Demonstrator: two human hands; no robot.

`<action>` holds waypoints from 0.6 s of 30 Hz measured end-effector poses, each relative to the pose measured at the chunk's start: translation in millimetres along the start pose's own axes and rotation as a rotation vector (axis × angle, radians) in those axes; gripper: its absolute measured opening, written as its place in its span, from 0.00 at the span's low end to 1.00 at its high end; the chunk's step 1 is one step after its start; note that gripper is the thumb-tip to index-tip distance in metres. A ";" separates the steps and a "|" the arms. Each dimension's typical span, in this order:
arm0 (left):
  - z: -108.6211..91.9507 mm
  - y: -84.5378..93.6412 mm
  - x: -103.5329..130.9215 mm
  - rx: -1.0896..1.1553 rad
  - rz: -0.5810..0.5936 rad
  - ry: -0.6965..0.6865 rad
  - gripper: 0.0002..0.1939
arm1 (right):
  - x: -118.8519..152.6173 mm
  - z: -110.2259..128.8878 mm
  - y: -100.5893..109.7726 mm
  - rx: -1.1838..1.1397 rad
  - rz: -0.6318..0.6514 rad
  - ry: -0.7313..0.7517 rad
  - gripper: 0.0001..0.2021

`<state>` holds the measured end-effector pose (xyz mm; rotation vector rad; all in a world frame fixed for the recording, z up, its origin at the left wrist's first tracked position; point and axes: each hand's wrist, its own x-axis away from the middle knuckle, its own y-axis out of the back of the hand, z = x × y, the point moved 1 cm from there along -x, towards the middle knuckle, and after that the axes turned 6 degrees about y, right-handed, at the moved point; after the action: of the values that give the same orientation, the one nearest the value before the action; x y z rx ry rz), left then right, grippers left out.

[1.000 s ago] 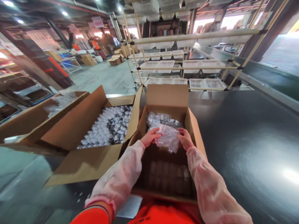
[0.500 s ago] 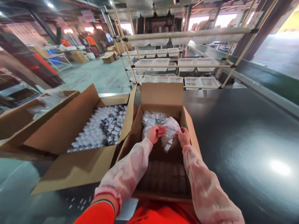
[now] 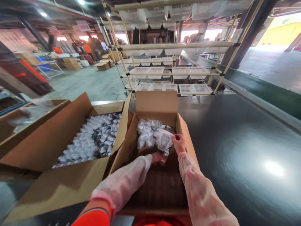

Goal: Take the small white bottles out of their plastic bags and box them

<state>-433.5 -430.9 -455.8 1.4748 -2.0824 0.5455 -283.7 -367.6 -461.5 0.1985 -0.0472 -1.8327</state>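
Note:
Inside the open cardboard box in front of me lies a clump of clear plastic bags with small bottles in them. My right hand is closed, pinching the edge of a clear plastic bag at the box's right side. Lower down, my left hand is closed around a small clear bottle with a light label, just under that bag. Its fingers are partly hidden and blurred. Both arms wear whitish sleeve covers.
Left of my box stands a larger carton full of small bottles. Another carton with clear plastic bags is further left. A rack with white trays rises ahead. The dark tabletop extends right.
My left hand has moved down from the bag to the small bottle below it. My right hand keeps its pinch on the bag. The view has shifted slightly right and up.

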 end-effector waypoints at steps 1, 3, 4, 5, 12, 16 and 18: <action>2.7 8.3 11.7 -0.060 0.030 0.057 0.07 | 1.5 3.0 0.0 0.011 0.002 0.022 0.12; 3.9 25.2 41.9 -0.187 0.136 0.170 0.11 | 6.2 10.0 -1.8 0.025 0.013 0.076 0.11; 2.0 31.6 58.3 -0.223 0.192 0.206 0.14 | 9.1 13.5 -3.3 0.027 0.023 0.107 0.11; -1.3 34.9 73.6 -0.248 0.272 0.238 0.17 | 12.1 16.7 -4.9 0.027 0.037 0.139 0.11; -34.4 1.1 103.5 0.128 0.152 0.146 0.22 | 12.2 15.7 -3.8 0.001 0.090 0.286 0.12; -42.4 -12.1 99.0 0.382 0.075 0.199 0.14 | 4.3 12.4 3.7 0.000 0.063 0.326 0.15; -41.3 -12.8 96.9 0.491 0.001 0.201 0.14 | 6.6 16.3 4.4 -0.006 0.084 0.368 0.15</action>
<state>-439.6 -481.5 -362.7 1.5945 -1.8694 1.2199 -283.8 -376.4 -445.7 0.5188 0.2045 -1.6871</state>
